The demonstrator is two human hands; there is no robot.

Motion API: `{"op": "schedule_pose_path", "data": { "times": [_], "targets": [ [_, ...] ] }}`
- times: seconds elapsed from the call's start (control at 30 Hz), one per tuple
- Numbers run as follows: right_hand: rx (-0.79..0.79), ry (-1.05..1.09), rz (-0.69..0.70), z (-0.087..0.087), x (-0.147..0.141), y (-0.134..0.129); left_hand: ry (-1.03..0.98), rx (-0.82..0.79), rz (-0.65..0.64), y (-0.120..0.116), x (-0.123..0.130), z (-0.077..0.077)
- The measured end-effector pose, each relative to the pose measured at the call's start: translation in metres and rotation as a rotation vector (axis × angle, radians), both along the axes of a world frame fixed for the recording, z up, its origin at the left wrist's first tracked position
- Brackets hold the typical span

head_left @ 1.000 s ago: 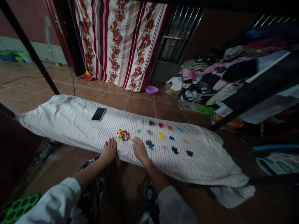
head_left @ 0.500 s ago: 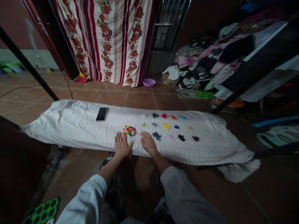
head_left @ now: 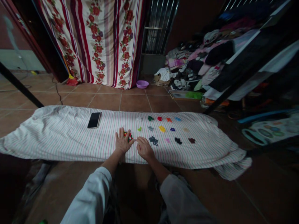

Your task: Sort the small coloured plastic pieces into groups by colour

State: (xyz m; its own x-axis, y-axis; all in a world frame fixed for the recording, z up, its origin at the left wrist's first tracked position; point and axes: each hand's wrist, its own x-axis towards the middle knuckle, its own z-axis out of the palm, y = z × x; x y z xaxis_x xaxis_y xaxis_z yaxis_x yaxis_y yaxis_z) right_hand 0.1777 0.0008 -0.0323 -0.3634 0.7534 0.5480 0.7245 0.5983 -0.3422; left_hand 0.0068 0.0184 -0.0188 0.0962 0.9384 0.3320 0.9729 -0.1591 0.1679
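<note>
Small multicoloured pieces (head_left: pixel 130 136) lie in a pile on the striped cloth (head_left: pixel 105 146), partly covered by my left hand (head_left: pixel 122 141). That hand rests flat with its fingers spread. Just right of the pile, my right hand (head_left: pixel 144 148) has its fingers bent together near my left thumb; anything between them is too small to make out. Farther right are small groups sorted by colour, among them dark grey pieces (head_left: pixel 153 141), yellow pieces (head_left: pixel 162 128), black pieces (head_left: pixel 178 141), brown pieces (head_left: pixel 191 140) and dark green pieces (head_left: pixel 150 118).
A phone (head_left: pixel 94 120) lies on the cloth at the left. Dark metal bars slant up at both ends. Beyond are a floral curtain (head_left: pixel 105 46), a purple basin (head_left: pixel 142 84) and a heap of clothes (head_left: pixel 198 59) on the tiled floor.
My left hand has moved onto the pile, covering more of it. My right hand has closed in toward my left thumb. The whole view has shifted slightly.
</note>
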Motion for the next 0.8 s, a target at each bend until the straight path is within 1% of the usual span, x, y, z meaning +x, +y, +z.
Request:
{"op": "schedule_pose_path", "data": {
  "times": [0.13,0.23,0.43,0.67,0.8],
  "targets": [
    [0.004,0.004,0.013,-0.001,0.001,0.0,-0.018,0.042,-0.05,0.011,0.002,0.002],
    [0.007,0.0,-0.002,0.0,0.0,0.0,-0.019,0.056,-0.08,0.015,0.003,0.004],
    [0.009,-0.013,-0.017,0.003,-0.001,-0.001,-0.042,0.06,-0.124,0.019,0.003,0.007],
    [0.007,-0.021,-0.021,0.002,0.0,-0.001,-0.104,0.099,-0.171,0.024,0.003,0.006],
    [0.0,-0.018,-0.014,0.004,-0.001,-0.001,-0.138,0.111,-0.177,0.025,0.0,0.004]
  ]
}}
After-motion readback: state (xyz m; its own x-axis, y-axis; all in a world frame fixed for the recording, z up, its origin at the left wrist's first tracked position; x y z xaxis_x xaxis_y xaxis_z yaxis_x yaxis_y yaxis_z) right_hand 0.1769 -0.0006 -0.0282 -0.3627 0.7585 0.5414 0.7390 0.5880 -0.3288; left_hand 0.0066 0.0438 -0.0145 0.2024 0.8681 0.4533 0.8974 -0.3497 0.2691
